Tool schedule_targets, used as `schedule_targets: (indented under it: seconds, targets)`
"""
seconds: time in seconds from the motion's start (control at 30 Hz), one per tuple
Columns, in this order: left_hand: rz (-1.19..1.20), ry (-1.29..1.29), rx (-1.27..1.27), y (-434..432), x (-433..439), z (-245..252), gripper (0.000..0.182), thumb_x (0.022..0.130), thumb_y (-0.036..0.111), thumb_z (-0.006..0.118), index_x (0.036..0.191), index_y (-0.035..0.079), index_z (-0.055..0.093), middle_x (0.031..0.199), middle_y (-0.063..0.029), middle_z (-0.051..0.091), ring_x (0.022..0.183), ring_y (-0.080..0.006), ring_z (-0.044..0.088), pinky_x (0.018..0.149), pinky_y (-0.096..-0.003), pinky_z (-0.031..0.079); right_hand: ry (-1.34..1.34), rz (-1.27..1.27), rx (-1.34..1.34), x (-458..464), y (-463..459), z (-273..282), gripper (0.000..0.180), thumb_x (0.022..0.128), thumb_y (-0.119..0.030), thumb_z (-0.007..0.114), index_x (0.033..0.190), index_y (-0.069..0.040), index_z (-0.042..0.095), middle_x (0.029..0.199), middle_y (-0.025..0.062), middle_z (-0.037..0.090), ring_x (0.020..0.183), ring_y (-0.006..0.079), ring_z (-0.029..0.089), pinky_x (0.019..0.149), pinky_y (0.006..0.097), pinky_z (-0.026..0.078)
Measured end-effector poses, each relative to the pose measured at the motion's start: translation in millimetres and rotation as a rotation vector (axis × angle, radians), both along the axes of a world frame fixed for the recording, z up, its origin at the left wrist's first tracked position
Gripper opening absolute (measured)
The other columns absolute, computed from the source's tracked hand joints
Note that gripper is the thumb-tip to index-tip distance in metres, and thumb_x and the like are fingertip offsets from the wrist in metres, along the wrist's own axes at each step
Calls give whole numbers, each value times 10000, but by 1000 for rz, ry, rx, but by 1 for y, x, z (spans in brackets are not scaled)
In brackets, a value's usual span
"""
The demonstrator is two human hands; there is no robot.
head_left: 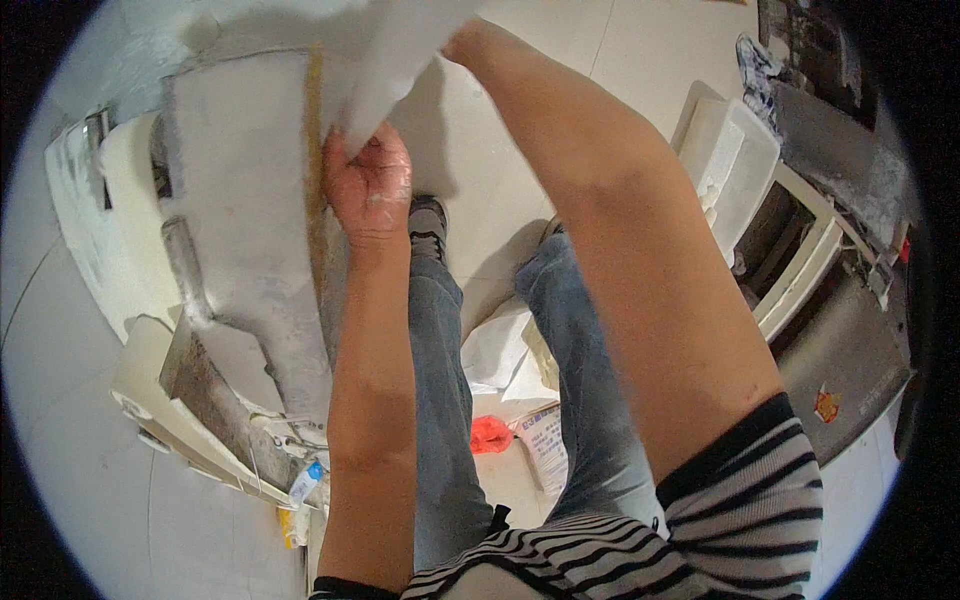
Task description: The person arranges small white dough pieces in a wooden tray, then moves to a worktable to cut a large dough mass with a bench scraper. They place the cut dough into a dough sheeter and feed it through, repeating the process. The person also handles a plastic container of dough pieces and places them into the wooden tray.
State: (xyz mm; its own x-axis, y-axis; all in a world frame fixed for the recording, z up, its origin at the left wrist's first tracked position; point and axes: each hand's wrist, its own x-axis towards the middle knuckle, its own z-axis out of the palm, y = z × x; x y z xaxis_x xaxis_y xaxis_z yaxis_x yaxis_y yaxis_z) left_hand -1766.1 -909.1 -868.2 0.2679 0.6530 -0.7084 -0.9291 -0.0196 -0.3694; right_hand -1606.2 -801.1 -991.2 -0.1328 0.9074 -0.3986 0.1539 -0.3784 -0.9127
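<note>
A blurred white, sheet-like piece [405,56] hangs slantwise at the top of the view; its material is hard to make out. My left hand [367,184], with pale smears on the palm, curls its fingers around the lower end. Behind the upper part of the piece lies my right hand [461,43], where only the wrist area shows and the fingers are hidden. Just left of my left hand is a pale work board [244,150] with a brownish edge. A flat-bladed tool [232,349] with a powdery handle rests there.
Below the board is an open drawer [202,397] with clutter. To the right stand a white plastic bin [739,169] and a dark cabinet [840,382]. White bags [499,349], a red plastic bag [490,435] and a printed sack [547,450] lie between my legs.
</note>
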Motion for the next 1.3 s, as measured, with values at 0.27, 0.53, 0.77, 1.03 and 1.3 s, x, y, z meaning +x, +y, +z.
schedule_targets:
  seconds: [0.27,0.53,0.77,1.03,1.3]
  targets:
    - [-97,192,36,-6,-18,-7,327,902,103,506,1169,-86,499,924,-151,607,782,-232,580,741,-369,530,52,-405,-311,-45,-89,52,223,805,-201,668,910,-15,602,733,52,610,661,167,565,623,298,465]
    - [-71,195,85,-18,-26,-12,612,914,192,496,1416,-48,242,1354,-190,450,856,-223,602,750,-325,539,23,-573,-648,114,-230,95,120,832,-134,615,852,-52,529,742,10,512,656,103,452,586,268,383]
    - [-215,518,-94,-18,-1,-35,611,945,361,465,1403,-2,287,1329,-168,471,1047,-246,584,780,-323,547,-207,-880,-594,225,-387,136,380,829,-72,586,1194,5,509,1030,111,625,885,181,590,776,313,475]
    - [-1981,1647,695,-3,178,-108,621,873,444,551,1243,-50,481,1285,-195,499,1123,-326,514,984,-415,376,-239,-1278,-673,252,-394,170,402,747,15,559,1149,14,547,1007,100,625,871,166,580,777,287,459]
    - [-1689,1367,306,-32,169,107,429,918,311,528,1164,-40,538,1133,-126,569,1023,-211,531,909,-344,410,-262,-1443,-612,265,-441,273,281,742,-6,594,1019,15,631,859,59,637,743,149,572,697,280,457]
